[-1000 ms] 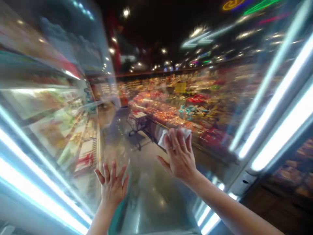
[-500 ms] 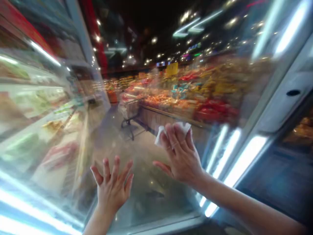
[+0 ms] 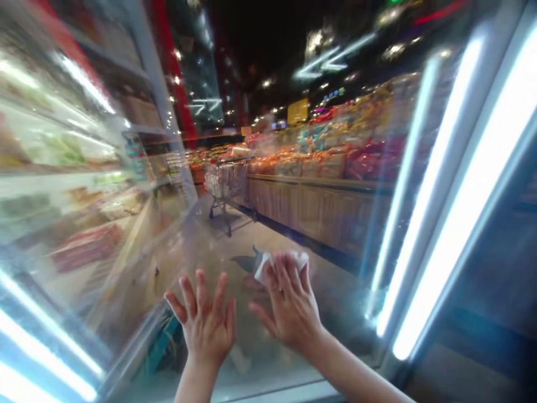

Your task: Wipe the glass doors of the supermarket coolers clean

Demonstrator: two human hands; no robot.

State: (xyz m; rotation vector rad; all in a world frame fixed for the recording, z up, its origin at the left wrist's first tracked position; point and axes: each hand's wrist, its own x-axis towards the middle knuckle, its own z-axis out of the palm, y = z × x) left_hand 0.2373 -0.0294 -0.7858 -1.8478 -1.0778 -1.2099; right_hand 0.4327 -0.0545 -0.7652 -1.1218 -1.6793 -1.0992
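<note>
In the head view, my right hand [image 3: 291, 305] lies with its fingers stretched out over a crumpled white wipe [image 3: 262, 270]. Its palm side faces a see-through glass pane [image 3: 331, 341], pressing the wipe against it. I cannot tell whether the wipe is paper or cloth. Lower left of it, my left hand [image 3: 205, 322] is spread wide with nothing in it, its palm toward the same glass. Whether the left palm touches the pane is not clear. A faint reflection of the wipe shows in the glass beside it.
Bright light tubes [image 3: 453, 212] run along the right side of the glass. Beyond it stand a shopping cart [image 3: 226, 179] and a long produce display [image 3: 310, 204]. Lit shelves with packaged goods [image 3: 88, 246] line the left, blurred. The pane's lower frame [image 3: 285, 392] crosses the bottom.
My right hand has moved down and slightly left with the wipe, closer to my left hand. The left hand has shifted a little right. The view has also turned somewhat.
</note>
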